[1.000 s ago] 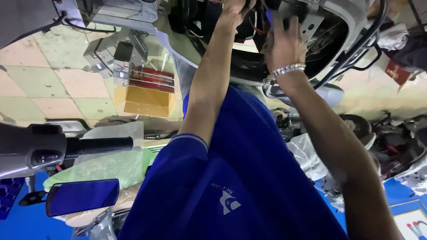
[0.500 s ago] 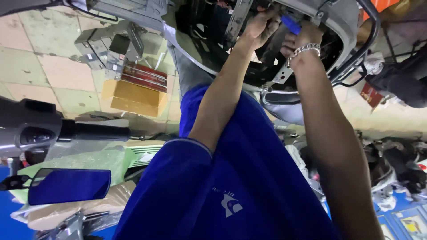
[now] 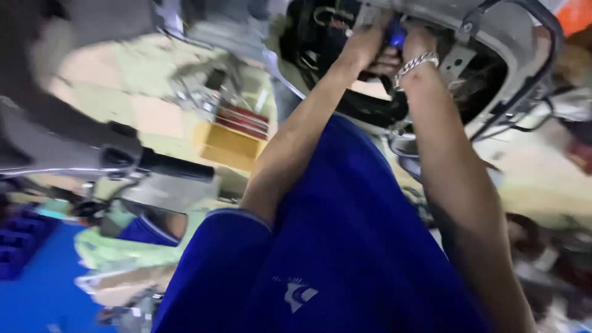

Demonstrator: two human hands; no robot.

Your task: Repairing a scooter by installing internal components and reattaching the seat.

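Blue-handled tool pinched in right hand, left hand gripping bracket at twelve o'clock; blurred, cramped, liable to slip.

bracelet: shiny metal | handlebar grip: matt rubber, probably | shirt: cloth

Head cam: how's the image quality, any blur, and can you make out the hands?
Head view: heavy motion blur, worst at left, where the handlebar grip and tiled floor smear. Both the left hand and the right hand are soft against the dark scooter body; a blue tool shows between them, its grip unclear. Lighting is even, without glare.
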